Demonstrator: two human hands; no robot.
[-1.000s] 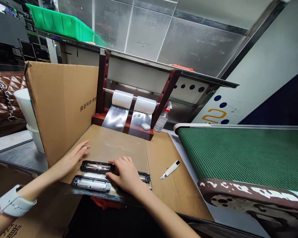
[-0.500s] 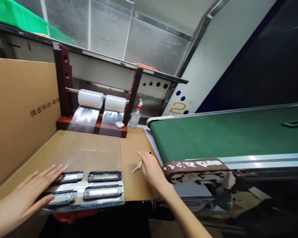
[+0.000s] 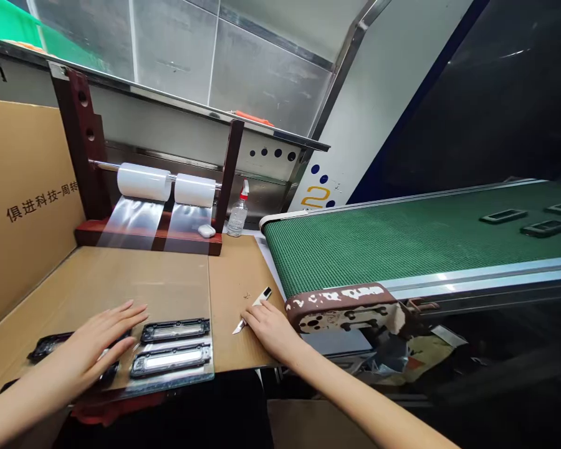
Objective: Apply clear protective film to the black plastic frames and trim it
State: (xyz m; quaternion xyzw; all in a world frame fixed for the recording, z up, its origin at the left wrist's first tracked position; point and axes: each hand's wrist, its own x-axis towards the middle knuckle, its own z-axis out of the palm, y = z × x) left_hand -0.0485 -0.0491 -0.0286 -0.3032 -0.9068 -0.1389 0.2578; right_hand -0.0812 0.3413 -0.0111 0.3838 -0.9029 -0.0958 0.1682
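My left hand (image 3: 93, 346) lies with its fingers stretched out over some of the black-framed rectangular parts on the clear sheet (image 3: 168, 280). Right of it two parts show in full, an upper one (image 3: 175, 330) and a lower one (image 3: 171, 360), each with a pale strip inside. Another black part (image 3: 49, 346) sticks out on the left of the hand. My right hand (image 3: 268, 327) is low on the brown cardboard, its fingers closed over the middle of a craft knife (image 3: 264, 294). The blade points toward the lower left; the dark handle end points up right.
Two rolls of clear film (image 3: 144, 182) hang on a dark red stand (image 3: 187, 243). A spray bottle (image 3: 237, 215) stands beside it. To the right runs a green conveyor belt (image 3: 355, 249) bearing several black frames (image 3: 502, 216). A cardboard wall (image 3: 23, 162) borders the left.
The view has turned right, and more frames show on the belt. My left hand has slid over the parts. My right hand has lowered onto the cardboard with the craft knife, which now shows more fully.
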